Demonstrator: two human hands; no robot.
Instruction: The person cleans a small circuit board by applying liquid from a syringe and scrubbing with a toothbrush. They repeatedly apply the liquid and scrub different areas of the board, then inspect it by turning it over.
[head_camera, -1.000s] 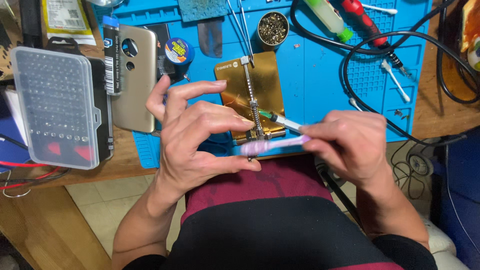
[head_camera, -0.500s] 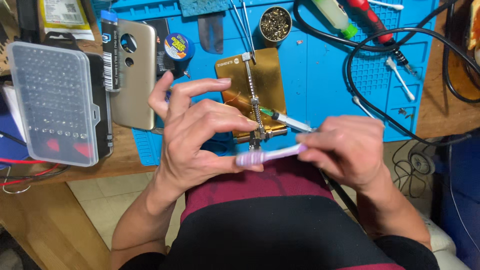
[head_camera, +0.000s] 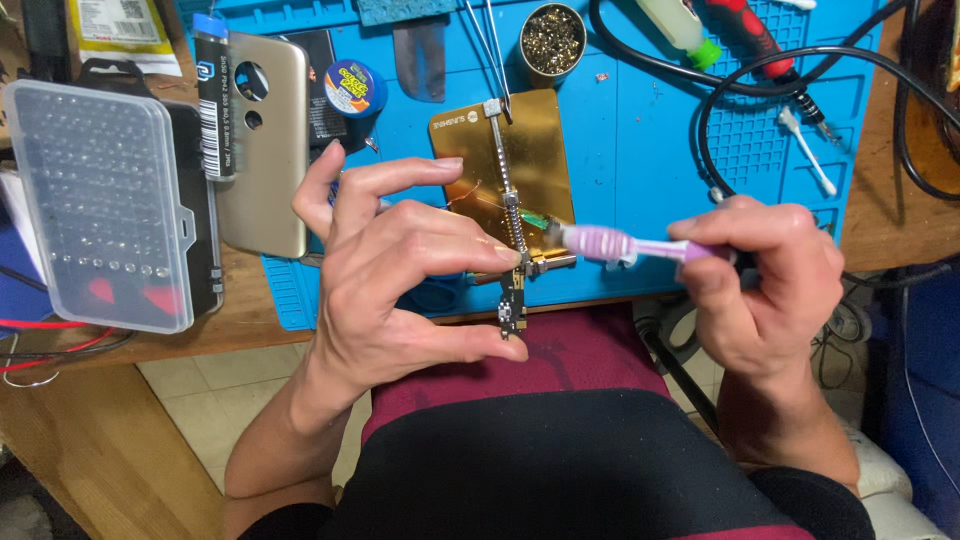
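Above the lap, just off the near edge of the blue work mat (head_camera: 680, 150), a small dark circuit board (head_camera: 513, 300) is pinched upright between the thumb and forefinger of the left hand (head_camera: 400, 280), whose remaining fingers are spread and lifted clear. A lilac-handled brush (head_camera: 625, 245) is gripped in the closed right hand (head_camera: 765, 285), its handle enclosed by the curled fingers and its head pointed left, close to the upper end of the board; whether the bristles touch the board cannot be told. Behind the hands, a gold board-holder plate (head_camera: 550, 150) with a sprung clamp rail is laid on the mat. Farther back, a round tin of brass wool (head_camera: 552, 38) is seen, and a black cable (head_camera: 760, 90) is looped across the mat's right part. To the left, a gold phone back cover (head_camera: 265, 170) is laid face down beside a clear plastic bit case (head_camera: 100, 200) on the wooden bench.
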